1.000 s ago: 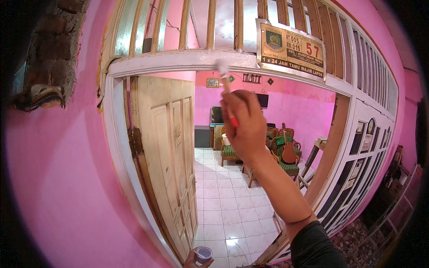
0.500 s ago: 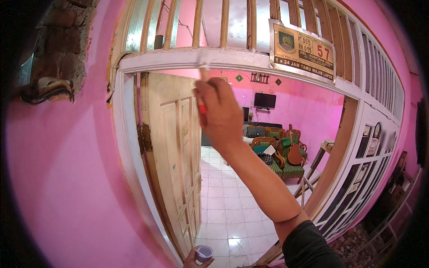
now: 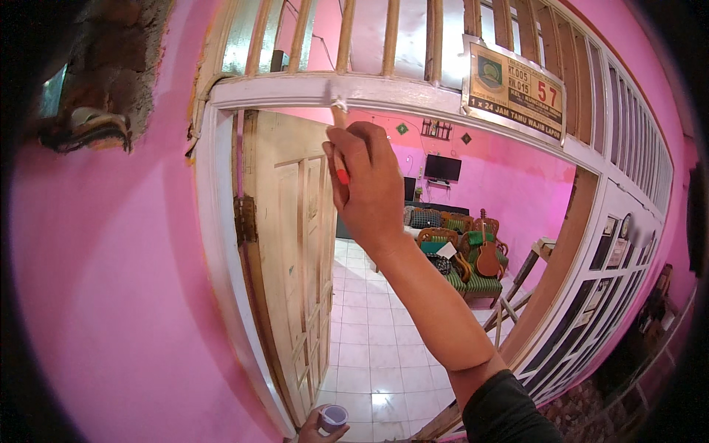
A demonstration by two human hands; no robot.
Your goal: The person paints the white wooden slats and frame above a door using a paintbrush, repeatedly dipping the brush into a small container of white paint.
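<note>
My right hand (image 3: 369, 188), raised at the middle, is closed round the handle of a paintbrush (image 3: 339, 118). The handle shows a red part below my fingers. White-smeared bristles touch the lower part of the white-painted wooden beam (image 3: 273, 92) over the doorway. Low in the head view, my left hand (image 3: 312, 430) grips a small lilac plastic cup (image 3: 334, 415) with a pale inside; its contents are hard to make out. Bare wooden bars (image 3: 344, 37) rise from the beam.
Below the beam stands an open, unpainted wooden door (image 3: 292, 214). A metal sign plate (image 3: 513, 88) is fixed at the beam's right. Pink wall (image 3: 111, 258) lies left. Inside are a guitar (image 3: 487, 258), green-striped chairs (image 3: 484, 284), a television (image 3: 442, 168) and a wooden stand (image 3: 521, 284).
The view has shifted slightly, moving the door frame rightward in the picture. Against the beam, the brush has gone a little left. Both hands keep their hold.
</note>
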